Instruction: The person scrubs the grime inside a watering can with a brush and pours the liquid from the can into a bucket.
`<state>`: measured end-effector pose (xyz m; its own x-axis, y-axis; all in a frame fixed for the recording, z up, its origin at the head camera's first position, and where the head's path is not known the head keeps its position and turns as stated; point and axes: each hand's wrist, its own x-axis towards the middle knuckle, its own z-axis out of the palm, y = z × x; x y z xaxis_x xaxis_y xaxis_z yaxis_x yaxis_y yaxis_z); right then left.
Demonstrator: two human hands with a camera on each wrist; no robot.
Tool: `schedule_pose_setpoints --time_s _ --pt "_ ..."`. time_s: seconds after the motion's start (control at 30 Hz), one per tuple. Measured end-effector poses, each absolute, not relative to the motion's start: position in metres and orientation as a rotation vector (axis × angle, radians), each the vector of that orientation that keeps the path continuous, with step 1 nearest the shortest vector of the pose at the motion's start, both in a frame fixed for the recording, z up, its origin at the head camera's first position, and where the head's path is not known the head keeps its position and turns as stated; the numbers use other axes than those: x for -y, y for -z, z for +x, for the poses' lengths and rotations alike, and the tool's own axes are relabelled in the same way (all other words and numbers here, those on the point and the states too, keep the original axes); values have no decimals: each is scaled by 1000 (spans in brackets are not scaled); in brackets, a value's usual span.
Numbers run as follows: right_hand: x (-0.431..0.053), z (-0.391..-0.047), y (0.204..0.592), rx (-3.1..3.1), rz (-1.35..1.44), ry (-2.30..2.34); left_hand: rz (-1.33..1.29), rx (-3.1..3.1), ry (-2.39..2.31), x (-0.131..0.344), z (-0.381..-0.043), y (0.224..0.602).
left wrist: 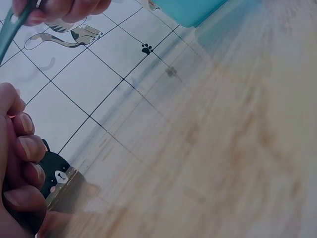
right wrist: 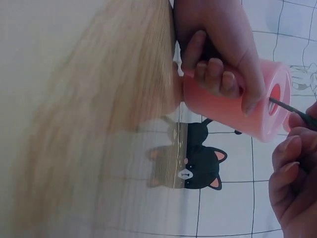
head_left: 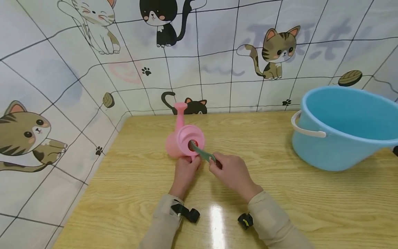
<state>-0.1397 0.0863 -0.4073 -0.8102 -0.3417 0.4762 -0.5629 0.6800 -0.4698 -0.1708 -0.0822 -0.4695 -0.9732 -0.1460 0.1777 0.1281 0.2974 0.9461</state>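
A pink watering can [head_left: 172, 145] with a long spout stands on the table, its round top opening turned toward me. My left hand [head_left: 185, 173] grips its handle at the near side; in the right wrist view the fingers curl round that handle, beside the can's pink body [right wrist: 213, 106]. Between the thumb and fingers of my right hand [head_left: 233, 172] is the green handle of a slim utensil [head_left: 203, 154]. Its greyish end reaches into the can's opening, where something red [head_left: 195, 142] shows. The utensil's tip is too hidden to tell its kind.
A large light-blue bucket [head_left: 335, 152] with a white handle stands at the right on the wood-grain table [head_left: 248, 138]. Behind and to the left rise walls [head_left: 214, 69] covered in a cat-and-grid pattern. Black wrist cameras sit on both sleeves.
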Motion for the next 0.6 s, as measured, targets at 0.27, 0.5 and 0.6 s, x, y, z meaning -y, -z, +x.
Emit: schedule_pose_setpoints --time_s 0.27,0.5,0.6 --pt "-90 -140 404 2550 587 -995 -1 2310 1829 84 -163 460" --pt "-92 -141 404 2579 564 -997 -17 2324 1812 82 -163 459" --pt "-91 -141 403 2613 600 -996 -35 2328 1771 83 -169 469"
